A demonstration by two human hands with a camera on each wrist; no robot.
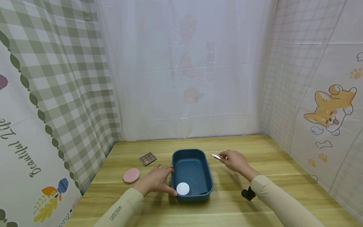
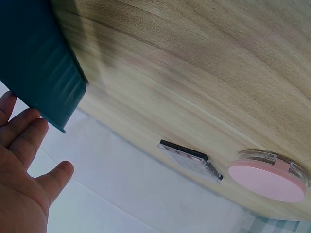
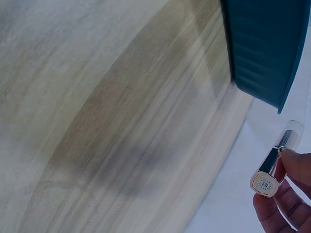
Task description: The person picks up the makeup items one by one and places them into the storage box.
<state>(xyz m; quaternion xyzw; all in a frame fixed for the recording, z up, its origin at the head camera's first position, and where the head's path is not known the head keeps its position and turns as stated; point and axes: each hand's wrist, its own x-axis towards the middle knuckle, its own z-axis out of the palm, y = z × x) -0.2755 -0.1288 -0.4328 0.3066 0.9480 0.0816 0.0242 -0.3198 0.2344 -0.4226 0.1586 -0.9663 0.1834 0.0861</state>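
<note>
My right hand (image 1: 234,161) pinches a lipstick tube (image 3: 276,158) between thumb and fingers, to the right of the blue bin (image 1: 210,179). The tube has a clear end, a dark middle and a pale base with a round label. My left hand (image 1: 157,179) rests at the bin's left side, fingers straight at the rim and thumb by the near corner. In the left wrist view its fingertips touch the bin's edge. Inside the bin, a white round disc (image 1: 182,188) lies in the near left corner, and a thin dark item (image 1: 202,193) lies along the near wall.
Left of the bin, an eyeshadow palette (image 1: 148,158) and a pink round compact (image 1: 131,175) lie on the wooden table (image 1: 227,211). A black heart-shaped item (image 1: 248,194) sits by my right forearm. Printed curtains (image 1: 181,119) enclose the table's back and sides.
</note>
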